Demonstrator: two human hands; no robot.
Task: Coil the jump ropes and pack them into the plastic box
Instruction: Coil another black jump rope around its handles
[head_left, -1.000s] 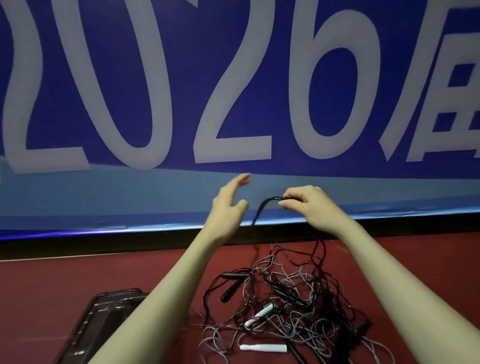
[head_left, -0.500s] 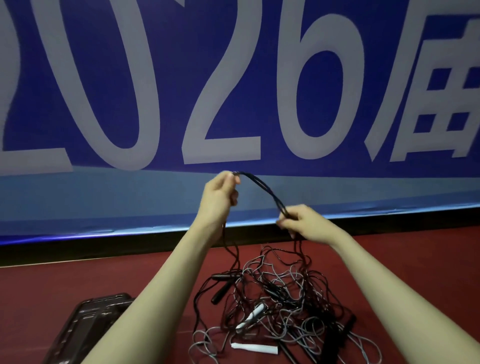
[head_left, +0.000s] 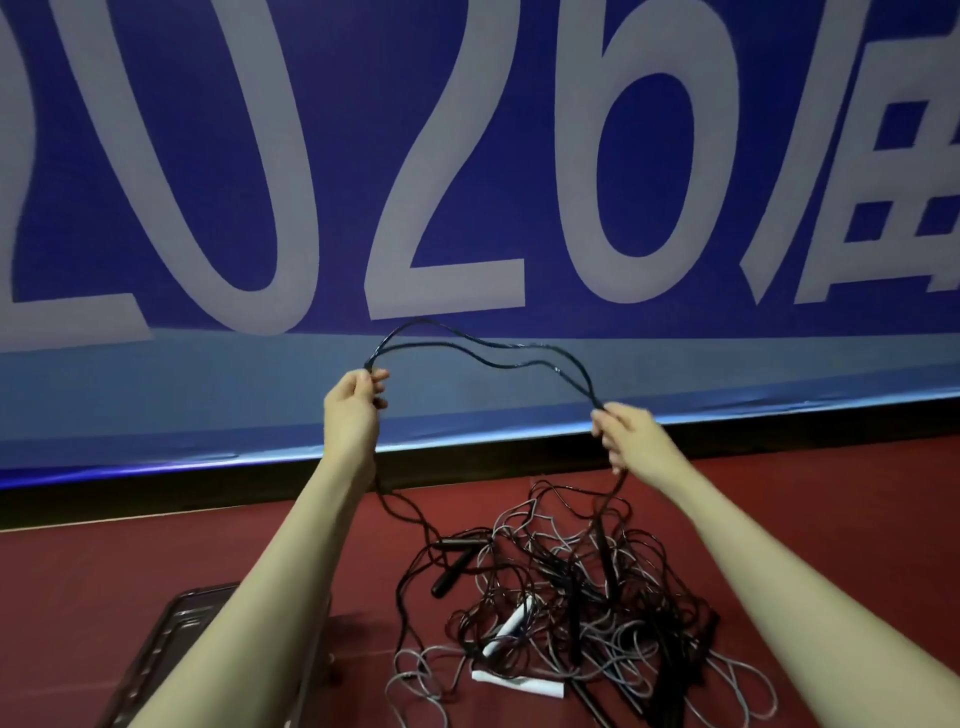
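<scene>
A doubled black jump rope arcs in the air between my hands. My left hand pinches its folded end at the upper left. My right hand grips both strands lower on the right. From each hand the rope hangs down into a tangled pile of black and grey jump ropes on the red floor. Black handles and white handles lie in the pile. A dark plastic box sits at the lower left, partly hidden by my left forearm.
A large blue banner with white "2026" lettering stands upright just behind the pile, with a black strip along its base. Red floor extends left and right of the ropes.
My left hand took hold of the rope's folded end, then my hands drew apart, stretching a longer doubled span of black rope between them. The right hand moved right and lower.
</scene>
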